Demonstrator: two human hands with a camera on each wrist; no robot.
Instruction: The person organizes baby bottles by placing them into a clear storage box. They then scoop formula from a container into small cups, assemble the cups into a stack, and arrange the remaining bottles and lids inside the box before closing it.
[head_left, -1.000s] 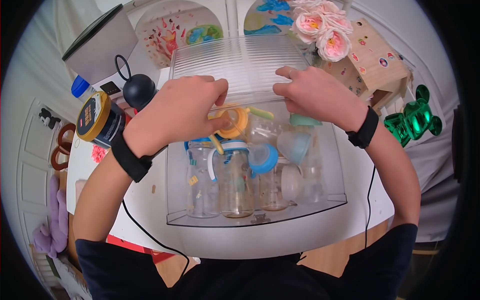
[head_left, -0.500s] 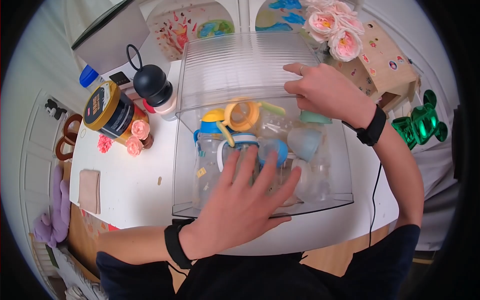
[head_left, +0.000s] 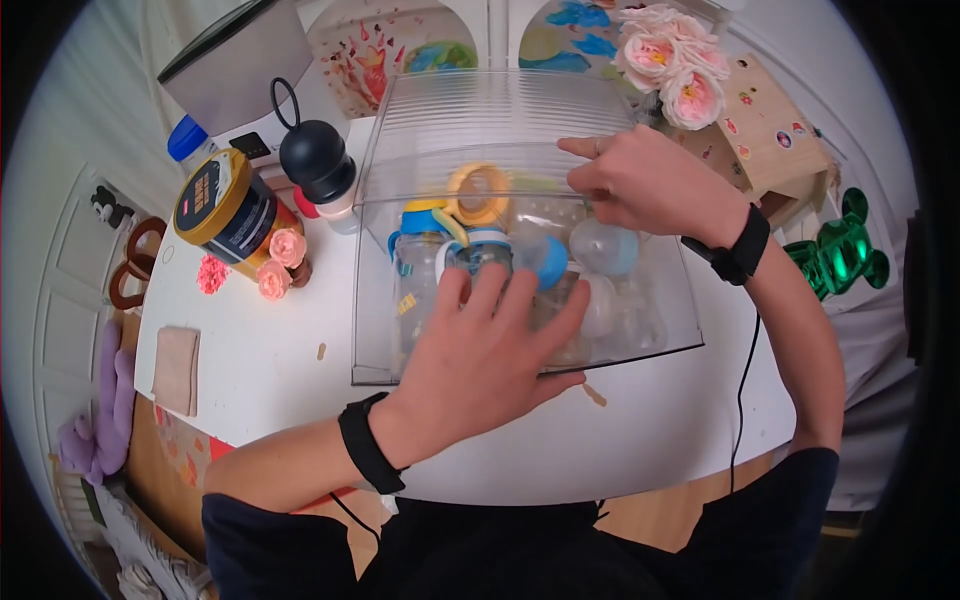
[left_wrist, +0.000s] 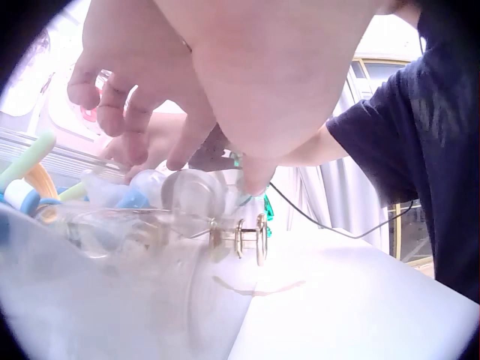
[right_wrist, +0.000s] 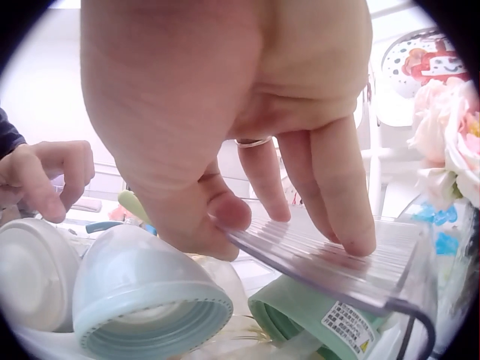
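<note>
A clear plastic box of baby bottles stands on the white table, a ribbed transparent cover over its back. My left hand is spread over the front of the box, fingers above the bottles, thumb by the front edge. At the cover's near right my right hand pinches its edge, thumb against the rim, fingers on the ribs. Inside show a yellow ring with handles, a blue bottle top, a pale blue domed cap and a green cap.
A black shaker bottle and a gold-lidded tub stand left, near pink flowers. A folded beige cloth lies front left. Roses, a wooden box with stickers and a shiny green figure are at the right.
My left hand came down from the cover's left side to the box front. The box and its bottles have slid back, partly under the cover. My right hand stays at the cover.
</note>
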